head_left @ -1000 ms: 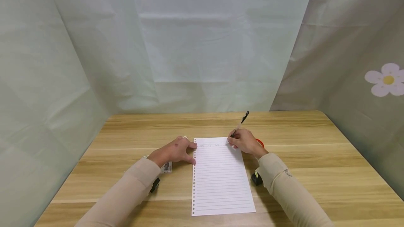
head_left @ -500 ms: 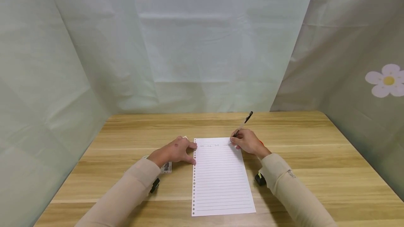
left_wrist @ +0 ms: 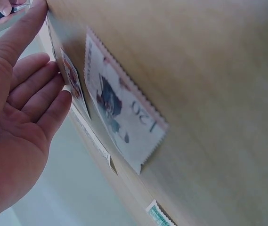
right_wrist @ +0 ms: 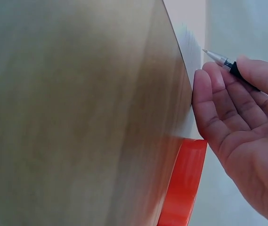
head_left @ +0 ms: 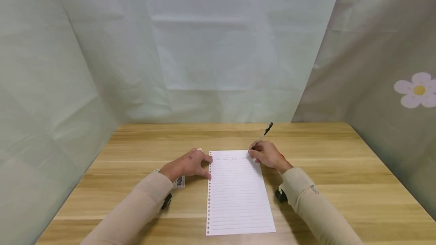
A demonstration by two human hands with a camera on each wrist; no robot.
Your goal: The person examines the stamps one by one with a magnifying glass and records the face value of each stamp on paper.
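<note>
1. The work in hand looks like writing along the top line of a sheet of paper [head_left: 238, 192]. The right hand [head_left: 267, 155] pinches a pen [head_left: 263, 135] with its fingers curled round the barrel, tip down at the sheet's top right corner.
2. The left hand [head_left: 187, 165] lies flat with fingers straight and relaxed, holding nothing. Its fingertips press the sheet's punched left edge near the top.
3. The sheet is white, ruled and punched down its left side. It lies lengthwise in the middle of the wooden table [head_left: 340, 169], between the two hands. A few faint marks sit on its first line; the lines below are bare.
4. My guess is that this line is nearly full, so the next move calls for bringing the pen tip back to the left margin, one line lower, with the left hand keeping the sheet pinned.
5. Stamps [left_wrist: 119, 113] lie on the table under the left hand, and an orange-red object [right_wrist: 183, 183] lies beside the right.
</note>
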